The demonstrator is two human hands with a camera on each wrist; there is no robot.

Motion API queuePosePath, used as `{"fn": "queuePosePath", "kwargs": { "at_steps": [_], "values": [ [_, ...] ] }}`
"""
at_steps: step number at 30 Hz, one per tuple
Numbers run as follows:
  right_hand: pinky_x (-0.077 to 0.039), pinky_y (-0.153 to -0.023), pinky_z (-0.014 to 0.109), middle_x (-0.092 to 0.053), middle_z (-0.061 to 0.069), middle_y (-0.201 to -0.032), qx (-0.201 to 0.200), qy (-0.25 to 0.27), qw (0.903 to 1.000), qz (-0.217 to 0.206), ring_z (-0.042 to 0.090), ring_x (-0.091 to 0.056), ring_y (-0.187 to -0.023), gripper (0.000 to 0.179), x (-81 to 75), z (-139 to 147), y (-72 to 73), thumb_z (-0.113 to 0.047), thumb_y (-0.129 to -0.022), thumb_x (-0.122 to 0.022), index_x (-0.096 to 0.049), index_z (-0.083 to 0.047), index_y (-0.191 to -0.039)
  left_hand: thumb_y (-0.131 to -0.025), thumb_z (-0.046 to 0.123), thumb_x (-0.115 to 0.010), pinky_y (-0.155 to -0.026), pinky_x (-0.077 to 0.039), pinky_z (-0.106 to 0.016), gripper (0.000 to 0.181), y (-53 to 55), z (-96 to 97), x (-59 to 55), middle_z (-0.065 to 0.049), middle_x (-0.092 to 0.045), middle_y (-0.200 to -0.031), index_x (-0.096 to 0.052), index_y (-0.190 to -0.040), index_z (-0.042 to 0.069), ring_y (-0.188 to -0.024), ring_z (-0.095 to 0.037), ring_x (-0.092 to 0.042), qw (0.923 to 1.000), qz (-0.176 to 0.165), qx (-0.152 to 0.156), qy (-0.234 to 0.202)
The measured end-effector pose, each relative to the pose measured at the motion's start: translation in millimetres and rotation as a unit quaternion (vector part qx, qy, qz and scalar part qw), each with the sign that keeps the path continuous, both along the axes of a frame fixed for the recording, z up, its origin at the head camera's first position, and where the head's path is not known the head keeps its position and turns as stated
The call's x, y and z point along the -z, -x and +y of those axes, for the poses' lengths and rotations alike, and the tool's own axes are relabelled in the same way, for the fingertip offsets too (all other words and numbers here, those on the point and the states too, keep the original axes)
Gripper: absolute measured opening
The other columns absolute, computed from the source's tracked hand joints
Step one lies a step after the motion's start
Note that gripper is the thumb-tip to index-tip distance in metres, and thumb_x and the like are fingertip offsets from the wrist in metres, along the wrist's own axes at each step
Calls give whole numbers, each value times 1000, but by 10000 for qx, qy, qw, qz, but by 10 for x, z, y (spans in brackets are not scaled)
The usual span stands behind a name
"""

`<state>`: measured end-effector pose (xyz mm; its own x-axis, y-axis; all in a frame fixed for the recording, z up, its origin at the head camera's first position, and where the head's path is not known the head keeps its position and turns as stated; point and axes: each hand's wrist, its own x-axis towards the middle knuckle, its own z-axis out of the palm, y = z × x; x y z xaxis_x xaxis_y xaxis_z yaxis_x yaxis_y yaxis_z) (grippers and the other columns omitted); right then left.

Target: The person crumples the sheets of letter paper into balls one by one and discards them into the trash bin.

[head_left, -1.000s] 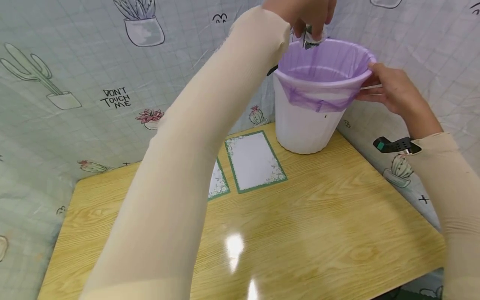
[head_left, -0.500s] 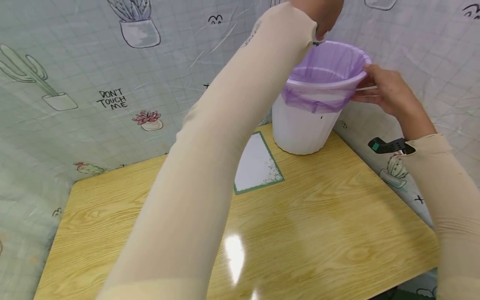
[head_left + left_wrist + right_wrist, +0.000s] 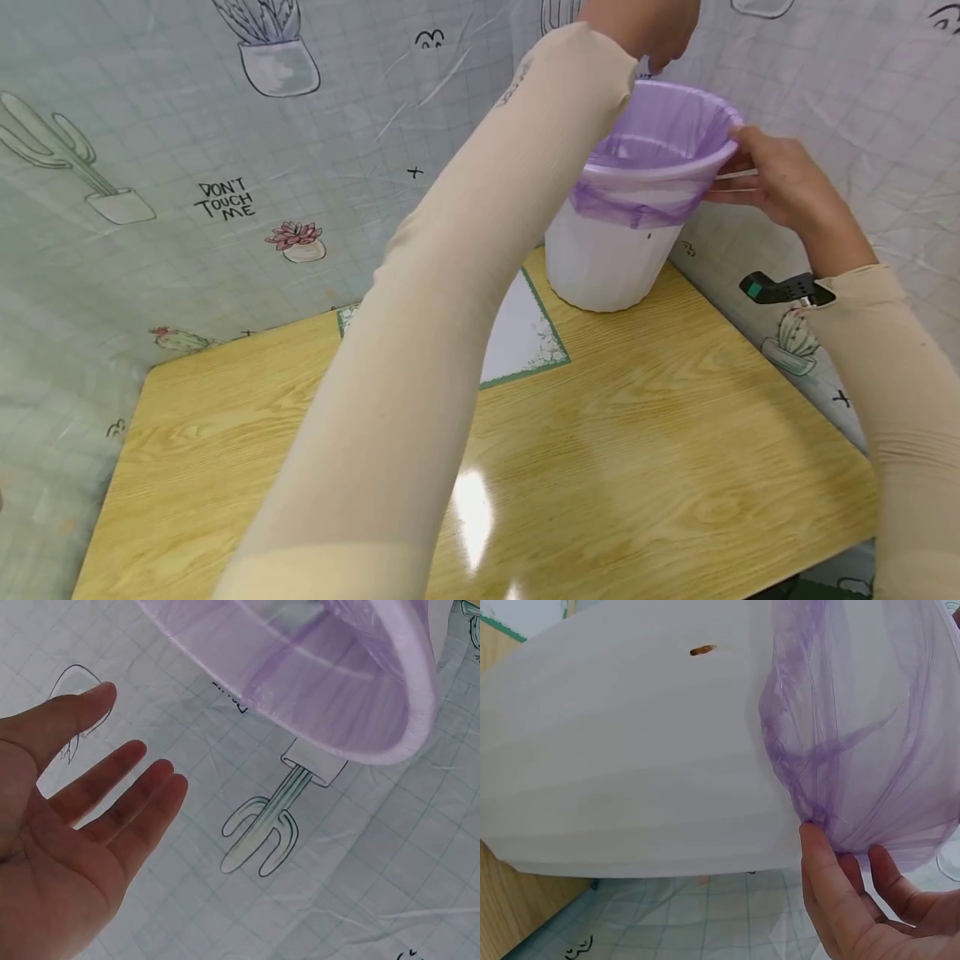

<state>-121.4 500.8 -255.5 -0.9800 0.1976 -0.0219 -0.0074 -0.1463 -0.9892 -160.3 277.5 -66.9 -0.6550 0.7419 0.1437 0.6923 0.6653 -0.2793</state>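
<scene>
A white trash can (image 3: 607, 262) lined with a purple plastic bag (image 3: 637, 204) stands at the table's back right corner. My left hand (image 3: 652, 29) is above and behind its mouth, partly cut off by the head view's top edge. In the left wrist view, that left hand (image 3: 90, 840) has spread, slightly bent fingers and an empty palm, apart from the rim (image 3: 424, 690). My right hand (image 3: 787, 179) grips the can's right rim, thumb at the top edge and fingers against the outside. A small pale shape, too unclear to name, shows inside the bag.
A green-bordered sheet of paper (image 3: 521, 333) lies left of the can on the wooden table (image 3: 660, 467). Another sheet (image 3: 347, 317) is mostly hidden behind my left arm. A cloth wall (image 3: 360, 167) printed with cacti surrounds the table's back and sides.
My left hand moved right over the can with a crumpled silvery-white piece, which has left the hand. The right hand keeps its place at the rim.
</scene>
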Motion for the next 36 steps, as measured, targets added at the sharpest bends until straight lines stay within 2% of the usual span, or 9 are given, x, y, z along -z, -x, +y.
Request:
{"fn": "queuePosePath", "kwargs": {
  "at_steps": [2,4,6,11,13,16,21,27,36],
  "values": [
    [-58,-63,39,-60,11,-99,31,4,10000,-22,26,-70,-77,38,-12,3,4,-32,-91,-63,-57,-5,-117,-92,27,-57,-101,-40,-23,15,5,16,4,16,-53,-131,-62,-99,40,-99,-2,-48,9999,20,-27,96],
    [-58,-63,39,-59,11,-100,37,-49,10000,-30,26,-70,-77,40,-18,-5,20,-33,-91,-64,-57,-5,-118,-92,29,-57,-103,-39,-24,30,14,9,13,15,-49,-135,-60,-120,37,-110,-5,-46,9997,-96,-144,162],
    [-58,-63,39,-59,11,-100,15,-86,10000,-38,26,-70,-77,40,-18,-14,33,-33,-91,-63,-57,-5,-119,-91,31,-58,-103,-40,-25,45,34,-3,18,14,-48,-133,-52,-136,31,-108,-6,-46,9991,-141,-259,288],
    [-58,-64,40,-62,11,-94,-37,132,9999,-24,28,-70,-77,32,-21,-9,51,-30,-93,-61,-60,-4,-111,-90,35,-60,-96,-45,-26,42,127,-61,24,18,-49,-99,-56,-132,30,-87,-5,-44,9980,-275,-178,548],
    [-58,-64,40,-63,11,-92,-61,245,9997,-14,28,-70,-77,30,-22,0,52,-29,-93,-61,-61,-3,-109,-91,36,-59,-97,-44,-27,38,174,-106,42,18,-52,-98,-59,-128,32,-85,-4,-44,9981,-297,-52,535],
    [-58,-65,40,-63,11,-92,-105,295,9995,22,28,-70,-77,29,-22,23,35,-28,-93,-61,-61,-3,-109,-93,34,-57,-99,-43,-26,34,247,-174,98,13,-60,-115,-61,-127,31,-92,-5,-48,9977,-434,163,501],
    [-58,-63,39,-64,11,-92,-175,268,9994,114,27,-70,-76,28,-12,76,-11,-27,-94,-60,-61,-4,-108,-95,29,-56,-101,-43,-28,38,326,-317,214,6,-52,-136,-58,-132,25,-114,-13,-50,9913,-1165,322,521],
    [-58,-64,40,-65,12,-89,-189,376,9990,121,29,-70,-76,28,-3,107,-1,-26,-92,-62,-61,-2,-108,-95,25,-55,-101,-42,-29,39,336,-680,432,-1,-52,-137,-56,-134,20,-124,-18,-46,9889,-1374,546,148],
    [-58,-64,40,-65,12,-89,-205,448,9988,70,29,-70,-76,28,-20,100,40,-26,-92,-63,-62,-4,-109,-96,25,-57,-101,-41,-27,34,323,-1490,864,0,-54,-133,-60,-129,18,-125,-16,-45,9824,-1694,364,-695]
  ]
}}
